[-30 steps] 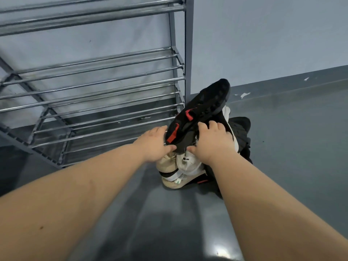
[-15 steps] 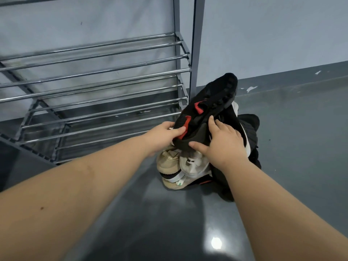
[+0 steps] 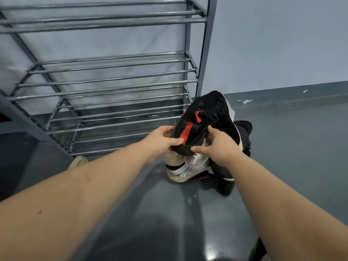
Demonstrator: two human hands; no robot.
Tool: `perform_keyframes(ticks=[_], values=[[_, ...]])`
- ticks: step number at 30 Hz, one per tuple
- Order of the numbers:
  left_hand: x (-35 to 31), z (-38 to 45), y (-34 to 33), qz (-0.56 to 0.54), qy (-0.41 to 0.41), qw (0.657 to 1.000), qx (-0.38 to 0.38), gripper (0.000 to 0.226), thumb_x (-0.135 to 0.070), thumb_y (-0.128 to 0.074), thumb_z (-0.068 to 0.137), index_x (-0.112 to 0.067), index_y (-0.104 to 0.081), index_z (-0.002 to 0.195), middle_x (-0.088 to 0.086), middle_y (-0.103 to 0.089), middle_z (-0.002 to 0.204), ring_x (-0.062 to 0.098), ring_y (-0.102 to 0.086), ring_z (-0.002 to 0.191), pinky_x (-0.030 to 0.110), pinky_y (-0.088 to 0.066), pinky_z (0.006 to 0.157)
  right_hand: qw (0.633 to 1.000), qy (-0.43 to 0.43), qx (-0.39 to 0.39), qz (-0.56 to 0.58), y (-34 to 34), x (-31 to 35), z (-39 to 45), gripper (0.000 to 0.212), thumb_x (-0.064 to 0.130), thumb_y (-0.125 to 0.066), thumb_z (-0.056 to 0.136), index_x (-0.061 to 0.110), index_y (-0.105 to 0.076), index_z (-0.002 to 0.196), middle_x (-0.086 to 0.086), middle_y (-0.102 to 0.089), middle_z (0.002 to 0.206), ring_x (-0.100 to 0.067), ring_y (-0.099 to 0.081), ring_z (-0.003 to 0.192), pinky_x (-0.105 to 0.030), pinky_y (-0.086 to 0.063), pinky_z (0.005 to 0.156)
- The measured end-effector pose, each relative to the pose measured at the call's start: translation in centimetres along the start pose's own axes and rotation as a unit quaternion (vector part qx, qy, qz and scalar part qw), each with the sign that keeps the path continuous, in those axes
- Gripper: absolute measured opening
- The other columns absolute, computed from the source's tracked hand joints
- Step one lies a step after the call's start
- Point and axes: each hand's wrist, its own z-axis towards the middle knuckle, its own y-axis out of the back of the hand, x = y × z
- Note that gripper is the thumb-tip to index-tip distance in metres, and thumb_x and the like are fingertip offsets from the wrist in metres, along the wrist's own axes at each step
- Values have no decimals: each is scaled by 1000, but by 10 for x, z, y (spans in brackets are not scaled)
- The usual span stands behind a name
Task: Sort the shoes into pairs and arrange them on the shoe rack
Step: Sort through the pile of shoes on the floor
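**Shoes piled beside the rack, black one held in both hands**

Shoes [image 3: 190, 166] are lying in a heap on the floor [image 3: 282, 157], just beside the rack's right front post. The rack [image 3: 116, 80] is standing against the wall [image 3: 273, 44], and its bar shelves in view are carrying nothing.

A black shoe [image 3: 205, 119] with red patches is sitting at the top of the heap, tilted, its far end pointing up toward the wall. The left hand [image 3: 160, 142] is gripping its near left edge, thumb on top and fingers curled under. The right hand [image 3: 218, 146] is gripping its near right edge, thumb pressing the rim and fingers wrapping over the side.

Under it, beige shoes [image 3: 175, 161] and a white shoe [image 3: 195, 161] are lying pressed together. More black shoes [image 3: 243, 132] are lying at the right of the heap, partly hidden by the right forearm.

One beige shoe [image 3: 78, 161] is lying apart on the floor near the rack's bottom shelf, half hidden behind the left forearm.
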Motion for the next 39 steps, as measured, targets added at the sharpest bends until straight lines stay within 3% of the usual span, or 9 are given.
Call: perform_keyframes(ticks=[3, 7, 12, 16, 21, 26, 31, 35, 39], values=[[9, -30, 15, -20, 4, 999, -26, 57, 1, -68, 81, -10, -47, 132, 11, -63, 119, 25, -64, 106, 42, -53, 90, 999, 11, 28, -21, -19, 14, -16, 79, 37, -79, 72, 15, -44, 139, -1, -57, 134, -19, -50, 127, -33, -39, 106], [33, -74, 43, -65, 26, 996, -61, 51, 6, -64, 82, -6, -48, 129, 9, -66, 107, 24, -65, 93, 36, -54, 82, 997, 37, 66, -15, -58, 35, -37, 87, 35, -80, 72, 9, -38, 143, -4, -51, 140, -20, -47, 130, -35, -38, 108], [74, -127, 86, -154, 86, 976, -127, 56, 7, -62, 83, -8, -44, 133, 17, -63, 119, 28, -64, 98, 36, -54, 81, 990, 60, 131, 11, -112, 63, -56, 64, 26, -83, 69, 12, -56, 126, 0, -63, 121, -19, -59, 114, -36, -45, 103], [101, -153, 115, -192, 116, 959, -172, 54, 8, -60, 84, -7, -44, 133, 18, -61, 124, 28, -63, 103, 36, -51, 81, 981, 79, 178, 23, -156, 81, -66, 78, 22, -81, 73, 10, -43, 140, -5, -56, 133, -23, -57, 119, -40, -43, 105], [124, -159, 138, -210, 152, 946, -196, 49, 9, -56, 86, -5, -47, 132, 15, -61, 125, 27, -61, 103, 30, -52, 69, 971, 56, 233, 24, -191, 95, -60, 99, 19, -81, 73, 10, -19, 151, -10, -44, 145, -21, -44, 133, -38, -38, 110], [145, -151, 160, -218, 196, 934, -203, 30, 7, -53, 89, -5, -57, 116, 12, -62, 111, 25, -59, 101, 34, -50, 83, 961, 24, 275, 38, -228, 99, -41, 95, 16, -79, 75, 8, -21, 150, -7, -43, 146, -19, -43, 134, -28, -38, 107], [163, -127, 188, -172, 248, 928, -219, 33, 1, -55, 89, -4, -56, 121, 11, -60, 108, 23, -59, 94, 33, -53, 78, 955, -14, 292, 47, -269, 104, -14, 92, 19, -80, 73, 10, -29, 149, -8, -50, 141, -24, -51, 127, -28, -44, 95], [179, -105, 206, -183, 274, 911, -249, 40, 2, -57, 87, -3, -51, 126, 12, -57, 110, 26, -57, 98, 39, -52, 90, 950, -52, 300, 69, -297, 105, 5, 76, 13, -79, 74, 6, -42, 141, -7, -55, 136, -22, -53, 123, -35, -44, 104], [200, -95, 213, -234, 274, 899, -251, 41, 4, -51, 89, -6, -49, 129, 11, -57, 113, 25, -55, 102, 34, -49, 88, 946, -67, 303, 92, -318, 103, 16, 62, 0, -73, 78, 3, -49, 135, -7, -57, 132, -19, -53, 123, -22, -40, 97]])
